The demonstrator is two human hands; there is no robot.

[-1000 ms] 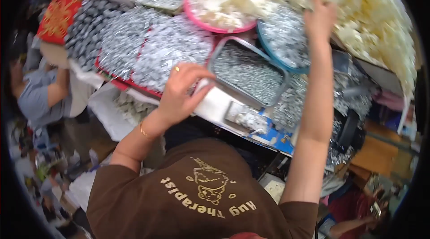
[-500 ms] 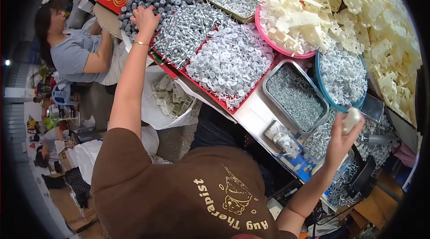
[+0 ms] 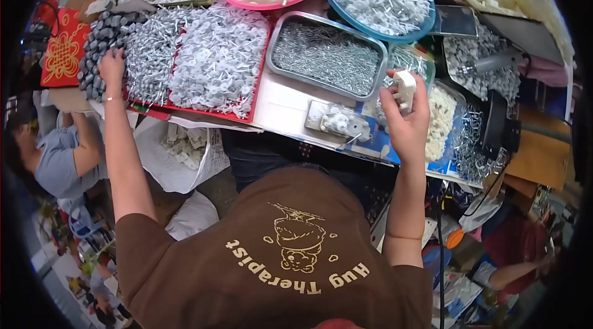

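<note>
My left hand (image 3: 112,70) reaches into the pile of dark grey, short cylindrical parts (image 3: 100,36) at the far left. Its fingers are curled together there, and whatever they hold is hidden. My right hand (image 3: 407,120) is raised above the right side of the table, its thumb and fingers closed around a small white plastic fitting (image 3: 405,87). Beneath and beside that hand stands a clear container of cream-coloured small parts (image 3: 440,120). A small clamp-like fixture with white pieces on it (image 3: 338,121) sits on the table's near edge, left of the right hand.
A red tray (image 3: 262,76) holds screws, some with white washers. Beside it is a metal tray (image 3: 382,60) of small screws. Pink (image 3: 238,3) and blue (image 3: 386,37) basins stand behind. A screwdriver-like tool (image 3: 494,62) and black device (image 3: 496,122) lie right. Another person (image 3: 68,150) sits left.
The view has turned toward the right. My right hand has come inward with the white fitting, near the metal tray's corner. My left hand stays at the grey parts, fingers now more drawn together.
</note>
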